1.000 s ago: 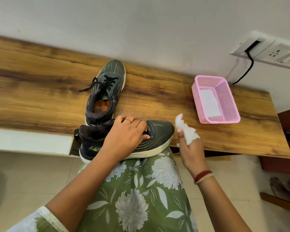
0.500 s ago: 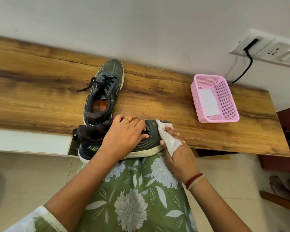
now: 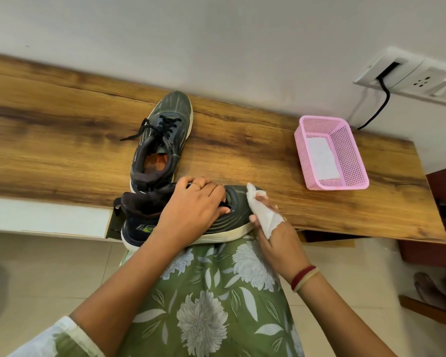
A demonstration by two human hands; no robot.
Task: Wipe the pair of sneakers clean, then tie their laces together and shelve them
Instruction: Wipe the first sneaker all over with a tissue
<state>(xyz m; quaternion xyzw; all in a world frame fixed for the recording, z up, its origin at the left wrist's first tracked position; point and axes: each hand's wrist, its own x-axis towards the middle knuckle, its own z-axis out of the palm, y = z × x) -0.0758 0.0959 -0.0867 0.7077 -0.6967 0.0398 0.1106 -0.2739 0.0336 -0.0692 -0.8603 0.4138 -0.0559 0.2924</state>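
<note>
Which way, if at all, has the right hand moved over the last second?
Yes. The right hand and its wipe moved left, away from the pink basket, onto the toe of the near sneaker.

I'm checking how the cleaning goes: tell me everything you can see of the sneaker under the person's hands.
The dark grey sneaker with a white sole lies crosswise at the front edge of the wooden counter, toe right, dark padded collar left. A green logo marks its near side. The left hand grips it over the laces; the right hand holds a white wipe against its toe.
</note>
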